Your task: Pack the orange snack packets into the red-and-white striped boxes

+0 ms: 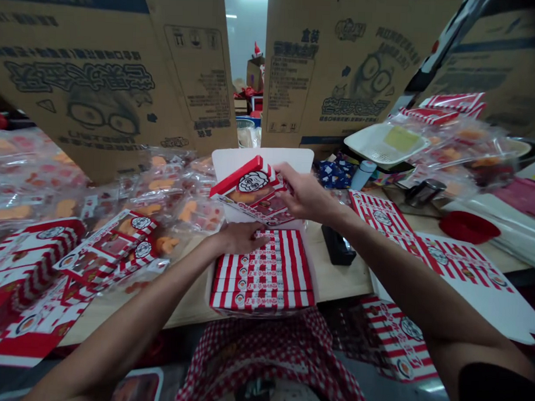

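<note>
My right hand (300,193) grips a red-and-white striped window box (250,188) by its right end and holds it tilted above an open carton. A cartoon face is printed on this box, and orange contents show through its window. My left hand (244,237) reaches into the carton at the back of a packed row of striped boxes (265,276). Its fingers are partly hidden behind the row's edge, so whether they hold a box is unclear. The carton's white lid flap (306,161) stands up at the back.
Bagged orange pieces (160,182) are heaped at the left behind striped boxes (112,242). Tall cardboard cartons (359,75) wall off the back. At the right are a white basket (383,143), a black tape dispenser (338,250), a red dish (468,227) and flat striped cartons (462,271).
</note>
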A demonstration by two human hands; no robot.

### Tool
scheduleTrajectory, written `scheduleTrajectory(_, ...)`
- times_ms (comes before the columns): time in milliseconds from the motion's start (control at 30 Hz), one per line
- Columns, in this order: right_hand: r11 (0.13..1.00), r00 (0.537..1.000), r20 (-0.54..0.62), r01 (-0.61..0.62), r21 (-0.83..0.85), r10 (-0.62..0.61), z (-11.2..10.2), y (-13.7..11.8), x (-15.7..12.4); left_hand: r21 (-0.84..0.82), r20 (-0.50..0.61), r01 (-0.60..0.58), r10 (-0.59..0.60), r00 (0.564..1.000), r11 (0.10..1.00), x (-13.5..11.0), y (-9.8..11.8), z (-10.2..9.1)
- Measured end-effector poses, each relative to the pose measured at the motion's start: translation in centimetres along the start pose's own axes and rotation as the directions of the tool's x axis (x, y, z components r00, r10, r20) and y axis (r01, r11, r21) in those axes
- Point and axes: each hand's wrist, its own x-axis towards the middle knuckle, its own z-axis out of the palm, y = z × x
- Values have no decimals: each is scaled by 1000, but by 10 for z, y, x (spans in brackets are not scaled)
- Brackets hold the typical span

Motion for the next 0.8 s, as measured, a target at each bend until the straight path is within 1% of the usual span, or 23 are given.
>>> scheduleTrajectory(67, 1000, 1000, 24, 5, -3, -5, 4, 4, 3, 2, 6, 26, -26, 1000, 1000, 1, 4, 0)
scheduleTrajectory(167, 997, 994, 98, -40, -61, 46, 6, -1, 5, 17, -7, 49, -49, 999, 999, 6, 9, 3)
scheduleTrajectory(300, 983, 969, 206, -106, -148, 135, 8, -16, 4, -16, -8, 36, -36, 999, 999, 11, 10, 5)
scheduleTrajectory(400, 979, 945, 278, -137, -151, 175, 9, -20, 6, -11, 8, 61, -61, 998, 998, 4, 10, 2)
scheduleTrajectory(433, 977, 932, 310, -146, -154, 188, 10, -19, 8, 28, -11, 64, -64, 998, 998, -1, 10, 2)
scheduleTrajectory(500, 971, 904, 371, -153, -182, 212, 12, -18, 13, 148, -89, 63, -50, 995, 987, -14, 12, 3)
scheduleTrajectory(600, 963, 866, 449, -119, -244, 221, 15, -17, 22, 312, -187, 87, -29, 982, 946, -35, 12, 8)
scheduleTrajectory(700, 956, 840, 495, -88, -279, 221, 17, -18, 29, 359, -261, 104, -7, 965, 928, -51, 5, 14)
scheduleTrajectory(800, 956, 826, 522, -66, -285, 213, 16, -18, 33, 332, -342, 111, 10, 940, 937, -59, -4, 19)
